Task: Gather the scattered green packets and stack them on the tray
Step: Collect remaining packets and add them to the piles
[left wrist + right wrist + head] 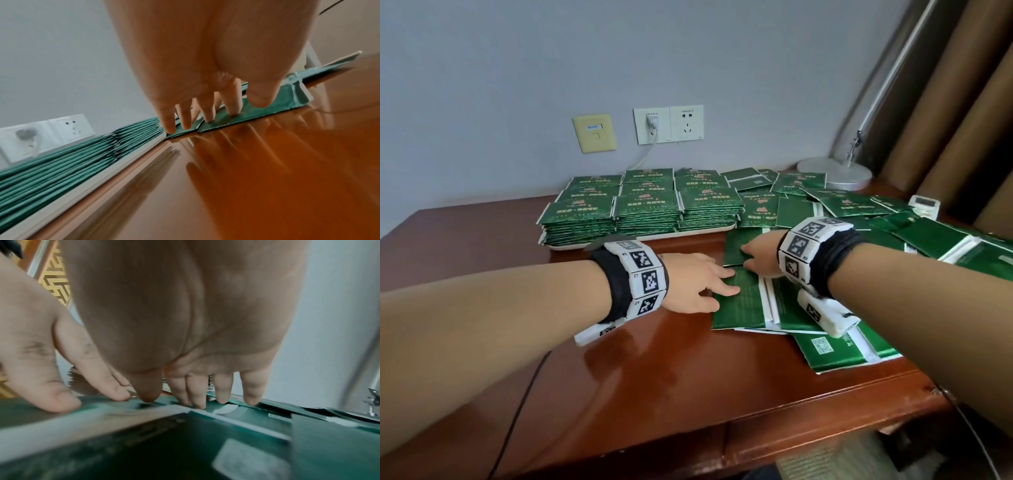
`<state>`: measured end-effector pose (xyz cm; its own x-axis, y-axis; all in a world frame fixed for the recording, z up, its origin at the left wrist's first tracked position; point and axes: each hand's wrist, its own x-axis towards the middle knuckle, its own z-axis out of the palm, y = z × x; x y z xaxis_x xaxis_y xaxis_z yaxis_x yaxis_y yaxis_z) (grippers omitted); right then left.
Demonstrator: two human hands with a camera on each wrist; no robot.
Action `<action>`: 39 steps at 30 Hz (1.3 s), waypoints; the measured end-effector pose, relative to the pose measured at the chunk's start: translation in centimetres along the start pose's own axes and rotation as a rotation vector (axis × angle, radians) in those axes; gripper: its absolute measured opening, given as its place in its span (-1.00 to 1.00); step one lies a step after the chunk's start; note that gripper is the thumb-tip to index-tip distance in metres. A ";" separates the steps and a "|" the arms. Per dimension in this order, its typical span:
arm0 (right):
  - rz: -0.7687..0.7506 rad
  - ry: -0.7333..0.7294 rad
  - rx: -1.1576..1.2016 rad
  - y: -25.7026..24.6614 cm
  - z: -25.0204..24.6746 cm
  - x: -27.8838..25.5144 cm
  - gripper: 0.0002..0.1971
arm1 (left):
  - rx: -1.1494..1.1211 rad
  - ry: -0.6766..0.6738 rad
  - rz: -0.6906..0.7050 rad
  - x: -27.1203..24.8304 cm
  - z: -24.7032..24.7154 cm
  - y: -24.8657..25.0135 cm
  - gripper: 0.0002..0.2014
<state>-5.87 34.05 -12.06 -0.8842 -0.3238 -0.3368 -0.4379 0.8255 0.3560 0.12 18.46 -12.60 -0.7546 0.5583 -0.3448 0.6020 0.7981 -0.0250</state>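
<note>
- Head view: left hand [697, 282] and right hand [760, 255] both lie flat, fingers extended, on loose green packets [739, 301] at the near side of the counter [654, 377]. Nothing is gripped. The tray [571, 247] sits just behind them, carrying three rows of stacked packets [643, 209]. More packets sprawl across the counter to the right.
- Left wrist view: fingertips [207, 118] press down on two abutting packets beside the tray's rim [123, 164]. The polished counter looks slick.
- Right wrist view: right-hand fingers [222, 391] rest straight on overlapping packets; blurred.
- Risk, as a judgement: the glossy packets may slide apart or fan out when squared up, and pushing toward the tray could nudge the tall stacks askew.
</note>
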 end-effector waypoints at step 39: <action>-0.409 0.081 0.105 -12.8 -6.2 3.0 -0.40 | -0.006 -0.021 -0.421 -8.1 3.0 -11.5 -0.69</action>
<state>-3.92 19.70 -12.24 -0.6528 -0.6661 -0.3608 -0.7400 0.6625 0.1157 0.12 4.11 -12.31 -0.9288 0.1780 -0.3249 0.2402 0.9571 -0.1624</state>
